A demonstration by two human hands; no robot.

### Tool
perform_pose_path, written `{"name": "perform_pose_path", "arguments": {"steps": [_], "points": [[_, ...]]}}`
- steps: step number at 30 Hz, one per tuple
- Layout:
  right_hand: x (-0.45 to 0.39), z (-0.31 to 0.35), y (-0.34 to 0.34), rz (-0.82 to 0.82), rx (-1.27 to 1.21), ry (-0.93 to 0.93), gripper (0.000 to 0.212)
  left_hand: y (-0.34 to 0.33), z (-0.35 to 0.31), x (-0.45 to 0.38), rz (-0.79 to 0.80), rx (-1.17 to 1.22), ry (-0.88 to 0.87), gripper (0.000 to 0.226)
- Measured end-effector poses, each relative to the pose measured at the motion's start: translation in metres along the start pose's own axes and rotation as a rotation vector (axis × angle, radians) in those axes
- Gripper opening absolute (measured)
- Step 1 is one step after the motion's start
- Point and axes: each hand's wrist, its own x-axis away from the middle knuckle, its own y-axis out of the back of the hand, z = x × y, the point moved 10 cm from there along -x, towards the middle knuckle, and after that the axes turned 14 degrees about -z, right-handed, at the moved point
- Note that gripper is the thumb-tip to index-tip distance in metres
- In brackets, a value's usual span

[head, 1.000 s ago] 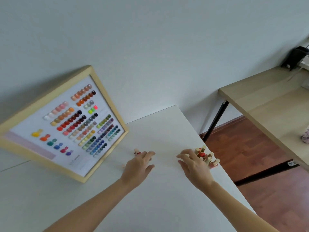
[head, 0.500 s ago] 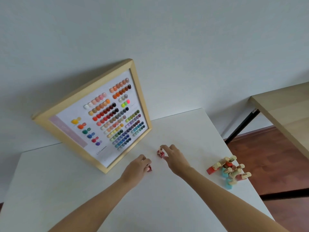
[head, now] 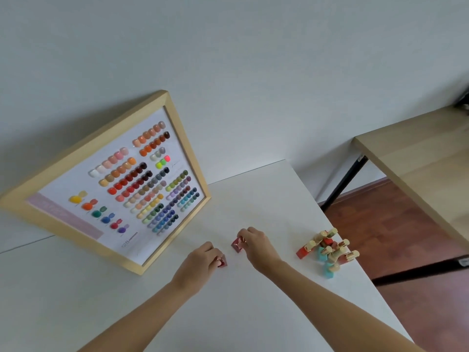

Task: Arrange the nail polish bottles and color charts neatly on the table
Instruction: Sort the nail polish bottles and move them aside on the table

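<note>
Single head view, worn high, looked forward and down over white table [head: 253, 313], tilted, wall filling upper frame. Both forearms reached in from below; fingers [head: 250, 232] sat near centre. No second view to overlap.

One framed color chart [head: 111, 181] stood on the white surface [head: 253, 313]. Two hands were in view, the left hand [head: 200, 262] and the right hand [head: 256, 246], each on one red nail polish bottle [head: 222, 262] [head: 236, 244]. A cluster of bottles [head: 328, 250] held roughly nine, red and teal, too overlapped for an exact count.
</note>
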Motion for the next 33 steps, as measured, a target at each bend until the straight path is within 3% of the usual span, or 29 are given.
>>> {"name": "perform_pose_path", "arguments": {"steps": [7, 17, 23, 33], "points": [[0.081, -0.059, 0.070, -0.142, -0.038, -0.123, 0.016, -0.026, -0.073, -0.014, 0.063, 0.100, -0.155, 0.018], [0.179, -0.152, 0.139, -0.260, -0.008, -0.371, 0.016, -0.096, -0.177, -0.028, 0.198, 0.036, -0.302, 0.016], [0.175, -0.185, 0.156, -0.323, -0.023, -0.427, 0.017, -0.121, -0.213, -0.037, 0.201, 0.004, -0.319, 0.018], [0.141, -0.195, 0.153, -0.305, -0.008, -0.367, 0.017, -0.138, -0.227, -0.047, 0.170, -0.066, -0.252, 0.025]]}}
